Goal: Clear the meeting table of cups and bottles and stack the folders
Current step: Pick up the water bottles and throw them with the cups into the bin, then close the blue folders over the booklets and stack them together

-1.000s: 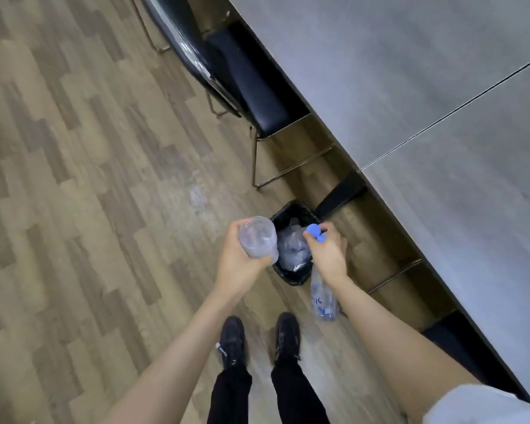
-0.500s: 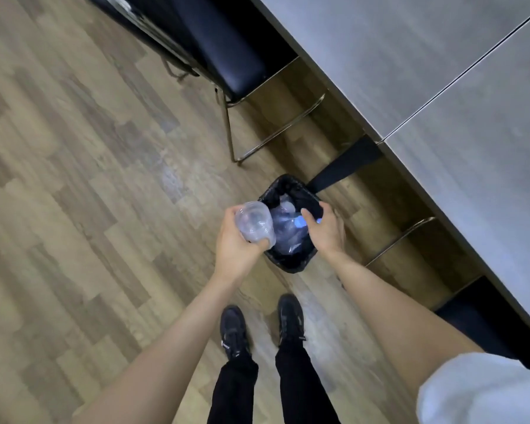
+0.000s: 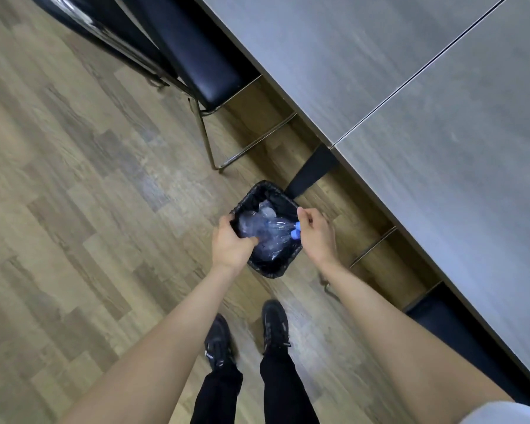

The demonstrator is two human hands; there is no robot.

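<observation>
A black-lined waste bin [image 3: 265, 269] stands on the floor beside the table leg, with several clear plastic items inside. My left hand [image 3: 231, 244] is at its left rim, fingers curled around a clear plastic cup [image 3: 248, 222] pushed down into the bin mouth. A clear water bottle [image 3: 277, 229] with a blue cap [image 3: 296, 233] lies across the opening. My right hand [image 3: 317, 234] sits at the right rim, with its curled fingers on the cap end and the thumb raised. No folders are in view.
The grey meeting table [image 3: 410, 96] runs diagonally along the right, its dark leg [image 3: 311, 172] just behind the bin. A black chair [image 3: 196, 62] on a metal frame is tucked under it at the top. My shoes [image 3: 248, 335] stand on the wood floor.
Both hands dropped toward the bin. The cup went from above the rim into the opening, and the bottle swung from hanging beside the bin to lying across it.
</observation>
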